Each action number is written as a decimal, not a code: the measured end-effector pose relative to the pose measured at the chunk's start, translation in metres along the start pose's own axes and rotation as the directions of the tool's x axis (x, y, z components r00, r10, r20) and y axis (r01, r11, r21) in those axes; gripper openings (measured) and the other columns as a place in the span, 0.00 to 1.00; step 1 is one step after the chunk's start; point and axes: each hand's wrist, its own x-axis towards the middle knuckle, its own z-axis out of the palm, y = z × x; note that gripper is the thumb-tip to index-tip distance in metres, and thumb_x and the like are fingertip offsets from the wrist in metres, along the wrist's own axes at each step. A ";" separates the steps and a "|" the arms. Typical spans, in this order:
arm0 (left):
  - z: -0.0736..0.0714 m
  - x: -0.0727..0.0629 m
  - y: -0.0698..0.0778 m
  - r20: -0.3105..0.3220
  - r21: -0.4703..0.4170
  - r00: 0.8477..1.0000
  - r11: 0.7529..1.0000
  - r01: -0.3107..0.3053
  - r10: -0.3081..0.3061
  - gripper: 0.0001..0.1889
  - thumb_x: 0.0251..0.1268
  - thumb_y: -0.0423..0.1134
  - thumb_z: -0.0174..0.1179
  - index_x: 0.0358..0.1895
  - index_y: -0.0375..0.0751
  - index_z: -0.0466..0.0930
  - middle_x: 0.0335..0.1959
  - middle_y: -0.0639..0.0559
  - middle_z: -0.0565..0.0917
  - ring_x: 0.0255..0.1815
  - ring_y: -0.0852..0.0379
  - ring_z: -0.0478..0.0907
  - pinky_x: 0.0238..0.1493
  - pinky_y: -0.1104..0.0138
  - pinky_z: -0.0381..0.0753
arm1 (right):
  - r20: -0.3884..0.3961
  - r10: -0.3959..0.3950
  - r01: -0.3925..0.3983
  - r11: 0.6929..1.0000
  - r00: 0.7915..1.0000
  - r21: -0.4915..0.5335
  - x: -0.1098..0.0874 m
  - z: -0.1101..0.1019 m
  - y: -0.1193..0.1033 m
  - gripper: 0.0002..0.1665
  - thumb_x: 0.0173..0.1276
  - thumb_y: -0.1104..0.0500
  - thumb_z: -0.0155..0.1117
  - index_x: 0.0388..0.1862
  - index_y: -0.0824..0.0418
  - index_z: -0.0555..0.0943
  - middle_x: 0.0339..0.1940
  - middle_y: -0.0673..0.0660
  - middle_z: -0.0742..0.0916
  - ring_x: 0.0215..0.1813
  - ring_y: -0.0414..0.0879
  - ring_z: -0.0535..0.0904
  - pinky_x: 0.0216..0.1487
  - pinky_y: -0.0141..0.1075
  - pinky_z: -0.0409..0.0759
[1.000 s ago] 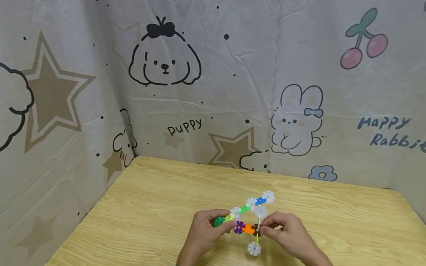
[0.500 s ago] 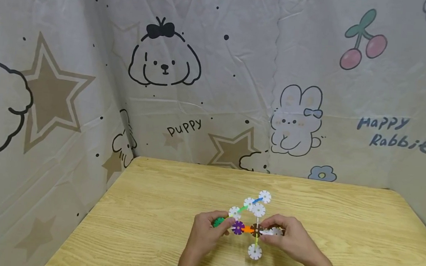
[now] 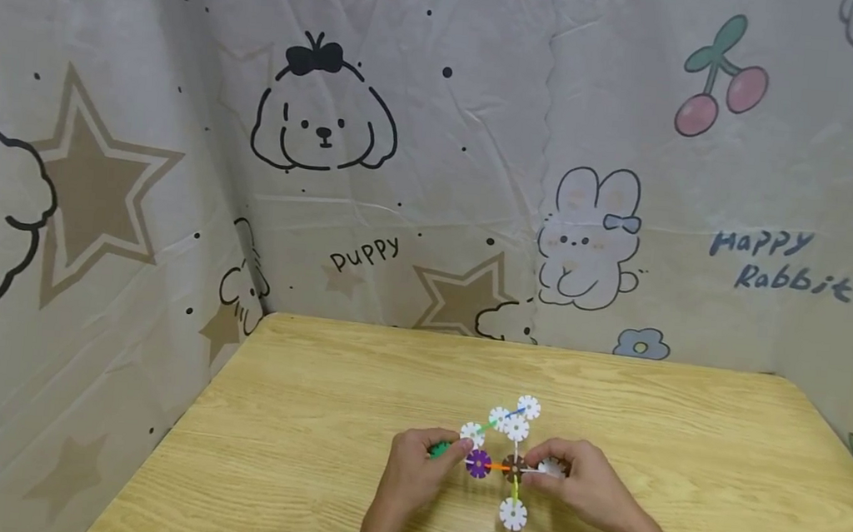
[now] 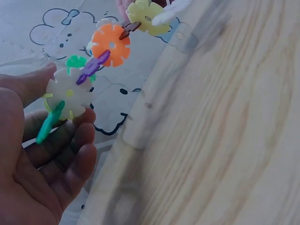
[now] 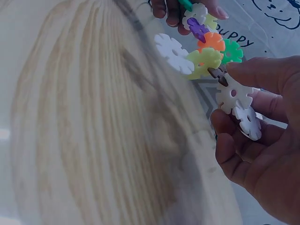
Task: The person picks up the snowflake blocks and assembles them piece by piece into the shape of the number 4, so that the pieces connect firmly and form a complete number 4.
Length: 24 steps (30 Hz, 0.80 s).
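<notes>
Both hands hold a structure of linked notched plastic discs, snowflake building discs, over the wooden table. My left hand (image 3: 413, 474) grips its left end between thumb and fingers, around a white disc (image 4: 70, 91) with a green disc (image 4: 49, 122) slotted into it. From there a purple disc (image 3: 478, 464) and an edge-on orange disc lead to a brown disc (image 3: 514, 468). A yellow disc and a white disc (image 3: 513, 514) extend toward me from the brown one. My right hand (image 3: 585, 487) pinches a white disc (image 5: 232, 93) joined to the brown disc; another white disc (image 5: 247, 122) is attached behind it.
A second branch with white discs (image 3: 499, 419), light green and blue ones slants away toward the back. The wooden table (image 3: 294, 423) stretches around the hands. A printed cloth (image 3: 437, 133) hangs behind the table and along its left side.
My right hand has shifted slightly right, and white discs now show in its grip. The structure has turned a little and moved slightly toward me; the orange disc now looks edge-on.
</notes>
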 end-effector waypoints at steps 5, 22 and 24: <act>0.004 -0.004 -0.004 0.023 0.056 0.998 0.997 0.054 -0.056 0.16 0.67 0.51 0.66 0.37 0.41 0.91 0.21 0.59 0.80 0.18 0.67 0.67 0.24 0.71 0.72 | -0.010 0.006 -0.007 0.998 1.000 -0.064 -0.003 0.006 0.011 0.08 0.60 0.55 0.75 0.37 0.55 0.87 0.39 0.46 0.87 0.42 0.45 0.78 0.43 0.36 0.75; 0.016 -0.004 -0.004 -0.074 0.231 0.990 0.964 0.132 -0.117 0.16 0.67 0.54 0.64 0.35 0.47 0.92 0.37 0.53 0.89 0.39 0.54 0.86 0.37 0.58 0.84 | -0.020 -0.017 0.014 0.991 1.000 -0.130 -0.005 0.010 0.021 0.05 0.62 0.57 0.74 0.34 0.57 0.87 0.33 0.45 0.85 0.34 0.37 0.75 0.33 0.33 0.75; 0.018 -0.003 -0.005 -0.086 0.243 0.989 0.960 0.141 -0.124 0.16 0.66 0.54 0.64 0.35 0.47 0.92 0.37 0.53 0.89 0.40 0.52 0.86 0.37 0.57 0.84 | -0.028 -0.017 0.013 0.990 0.999 -0.143 -0.004 0.010 0.021 0.04 0.62 0.57 0.74 0.34 0.56 0.87 0.33 0.45 0.86 0.34 0.37 0.75 0.33 0.33 0.74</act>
